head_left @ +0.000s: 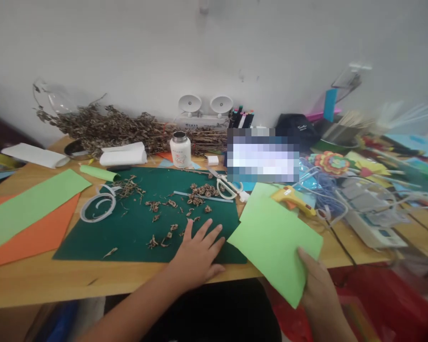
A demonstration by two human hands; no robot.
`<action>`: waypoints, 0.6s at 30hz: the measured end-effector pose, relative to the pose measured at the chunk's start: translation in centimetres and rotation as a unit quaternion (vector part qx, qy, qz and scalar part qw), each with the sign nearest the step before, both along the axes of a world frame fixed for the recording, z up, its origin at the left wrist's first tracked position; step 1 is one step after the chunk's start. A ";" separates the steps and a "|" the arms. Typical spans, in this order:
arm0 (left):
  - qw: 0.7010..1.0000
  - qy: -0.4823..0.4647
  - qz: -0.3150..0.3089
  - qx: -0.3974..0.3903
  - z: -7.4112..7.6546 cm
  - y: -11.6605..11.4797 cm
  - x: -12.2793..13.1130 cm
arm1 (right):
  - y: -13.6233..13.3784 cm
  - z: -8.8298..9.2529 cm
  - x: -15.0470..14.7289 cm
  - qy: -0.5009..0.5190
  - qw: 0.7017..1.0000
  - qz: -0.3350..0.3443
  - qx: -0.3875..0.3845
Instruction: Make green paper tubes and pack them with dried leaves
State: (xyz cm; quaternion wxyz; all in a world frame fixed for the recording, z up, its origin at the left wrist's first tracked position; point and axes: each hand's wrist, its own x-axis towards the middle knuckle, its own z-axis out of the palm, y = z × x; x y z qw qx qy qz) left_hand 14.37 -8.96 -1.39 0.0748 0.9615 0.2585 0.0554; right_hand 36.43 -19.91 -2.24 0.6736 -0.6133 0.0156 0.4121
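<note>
Light-green paper (276, 247) is gripped at its near right corner by the right hand (317, 282), thumb on top; the sheet slants over the table's near edge, right of the cutting mat. To its left the left hand (199, 254) is palm down with its fingers spread apart, holding nothing, over the near edge of the dark green cutting mat (100, 242); whether it presses on the surface I cannot tell.

Just beyond its fingertips lie crumpled dried plant pieces (204, 190), heaped around a pale strip (217, 197). White-handled scissors (226, 187) lie open next to the heap. Right of them, a yellow glue gun (294, 199) lies by the far side of the green sheet, with a white power strip (374, 230) further right.

At the mat's left edge is a coil of white strip (97, 218), and past it an orange sheet (53, 237) partly under a green one. Behind the mat a white bottle (181, 153) stands uncapped before a bundle of dried stalks (117, 124) along the wall.
</note>
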 end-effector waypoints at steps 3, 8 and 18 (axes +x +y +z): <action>0.999 0.037 -0.007 -0.016 -0.5 1.6 -0.5 | 0.4 0.4 -0.6 0.014 1.000 -0.016 0.015; 0.987 0.088 0.121 0.052 -0.4 5.4 -3.7 | 1.4 0.7 -2.5 0.059 0.995 -0.001 0.079; 0.879 -0.266 0.236 -0.318 1.4 -1.5 -5.0 | 1.4 -0.1 -12.0 0.220 0.966 0.052 0.122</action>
